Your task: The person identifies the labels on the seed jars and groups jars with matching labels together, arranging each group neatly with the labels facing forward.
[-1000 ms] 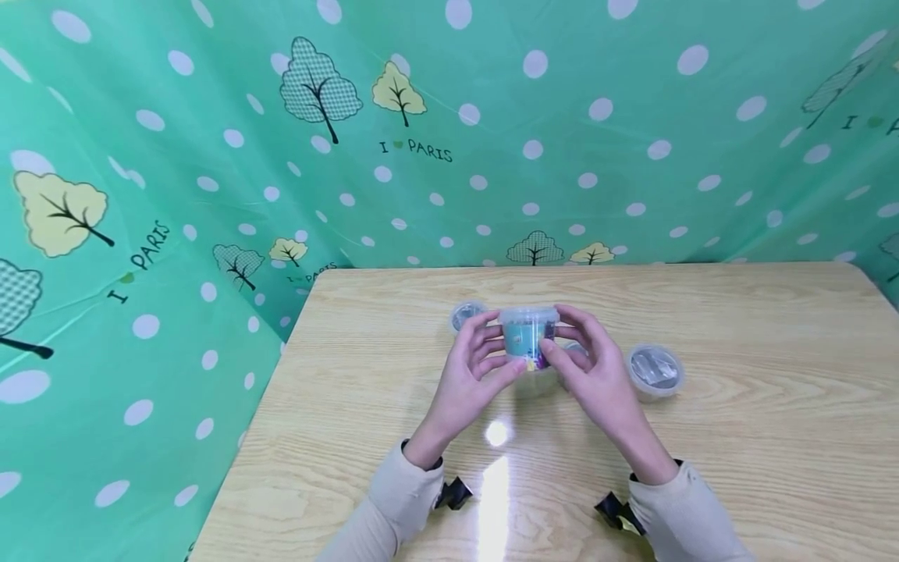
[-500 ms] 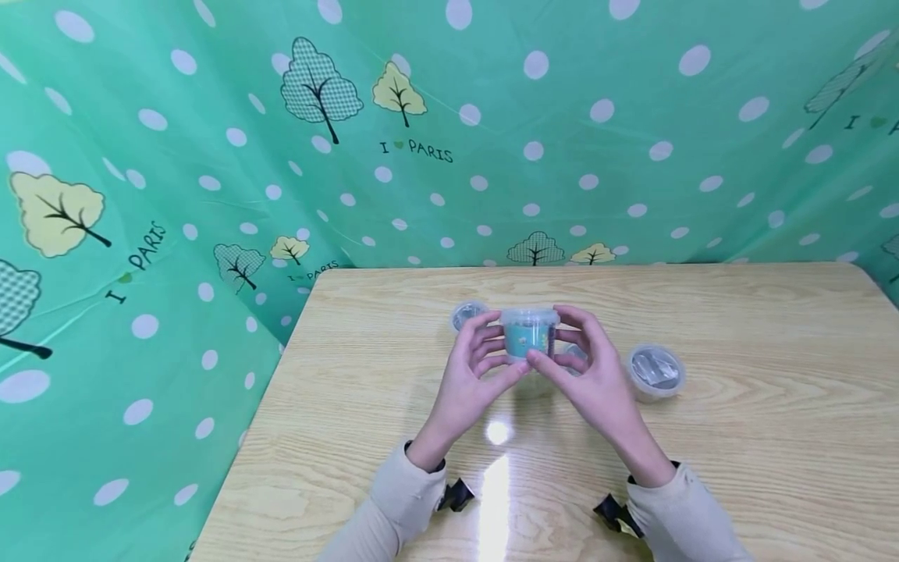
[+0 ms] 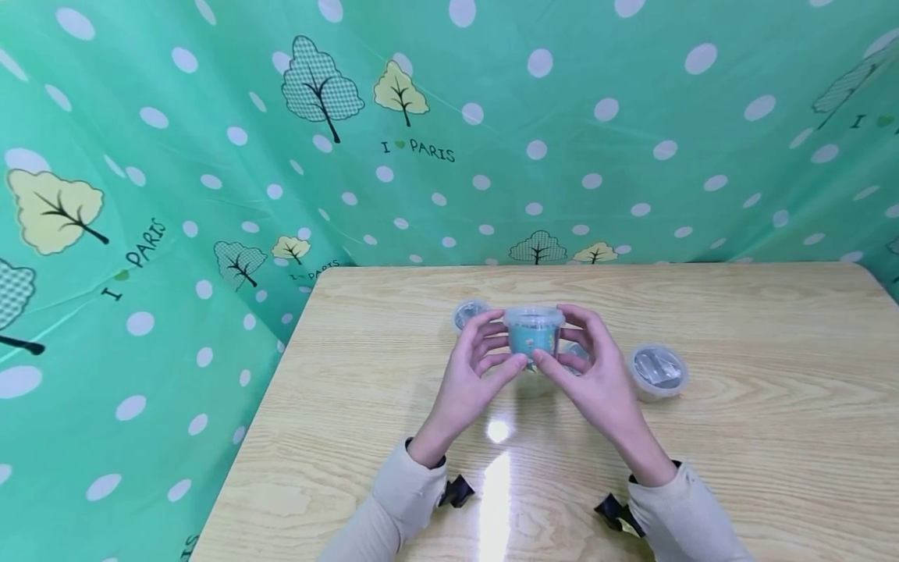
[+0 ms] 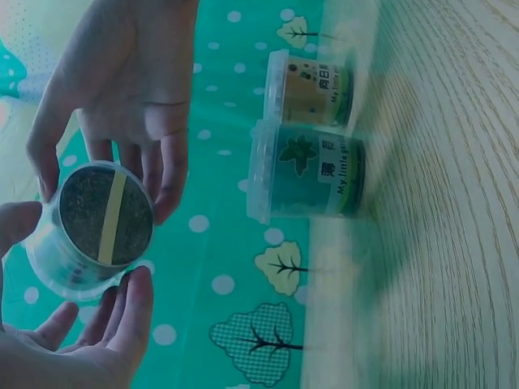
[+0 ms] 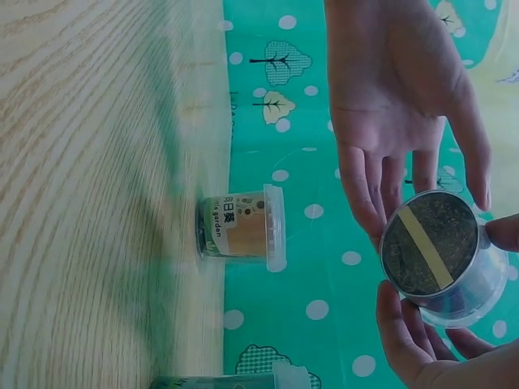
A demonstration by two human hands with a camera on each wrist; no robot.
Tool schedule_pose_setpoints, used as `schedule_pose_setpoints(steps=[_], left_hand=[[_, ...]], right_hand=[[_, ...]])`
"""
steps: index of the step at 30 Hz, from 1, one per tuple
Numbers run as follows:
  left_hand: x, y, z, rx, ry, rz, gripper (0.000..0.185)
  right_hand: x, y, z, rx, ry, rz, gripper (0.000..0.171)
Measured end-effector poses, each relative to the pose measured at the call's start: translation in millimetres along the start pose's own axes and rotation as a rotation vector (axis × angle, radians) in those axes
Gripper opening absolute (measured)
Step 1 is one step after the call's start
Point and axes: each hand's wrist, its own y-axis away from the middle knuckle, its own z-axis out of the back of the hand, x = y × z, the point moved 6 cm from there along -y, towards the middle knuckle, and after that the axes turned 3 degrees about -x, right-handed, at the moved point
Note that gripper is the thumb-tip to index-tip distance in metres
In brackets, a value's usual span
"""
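Observation:
A small clear plastic cup (image 3: 533,334) with a lid and a teal label is held upright above the wooden table (image 3: 737,437). My left hand (image 3: 495,350) grips its left side and my right hand (image 3: 570,350) its right side, with the thumbs meeting in front. In the left wrist view the cup's bottom (image 4: 99,224) shows dark contents and a yellow strip, and my left hand's fingers (image 4: 122,320) curl under it. The right wrist view shows the same cup bottom (image 5: 434,253) between my right hand's fingers (image 5: 405,332) and the left hand (image 5: 397,97).
Three more lidded cups stand on the table: one (image 3: 469,314) behind the left hand, one partly hidden behind the right hand (image 3: 577,353), one (image 3: 657,371) to the right. A green dotted cloth (image 3: 421,156) hangs behind and to the left. The table's left edge is close.
The cup has been turned a little between the fingers, so the coloured patch on its label no longer shows. Both thumbs have drawn closer together.

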Motion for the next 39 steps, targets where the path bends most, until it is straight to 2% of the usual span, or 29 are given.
schedule_pose_setpoints(steps=[12, 22, 34, 39], left_hand=[[3.2, -0.5, -2.9, 0.056, 0.037, 0.037, 0.067], [1.8, -0.6, 2.3, 0.019, 0.048, 0.043, 0.065], [0.0, 0.3, 6.5, -0.017, 0.066, 0.038, 0.063], [-1.7, 1.3, 6.2, -0.006, 0.07, 0.036, 0.066]], right_hand=[[1.7, 2.7, -0.9, 0.044, -0.011, 0.007, 0.062], [2.2, 4.0, -3.2, 0.105, -0.004, 0.026, 0.062], [3.2, 3.7, -5.1, 0.078, -0.024, 0.049, 0.061], [3.5, 4.2, -5.4, 0.085, -0.022, 0.031, 0.06]])
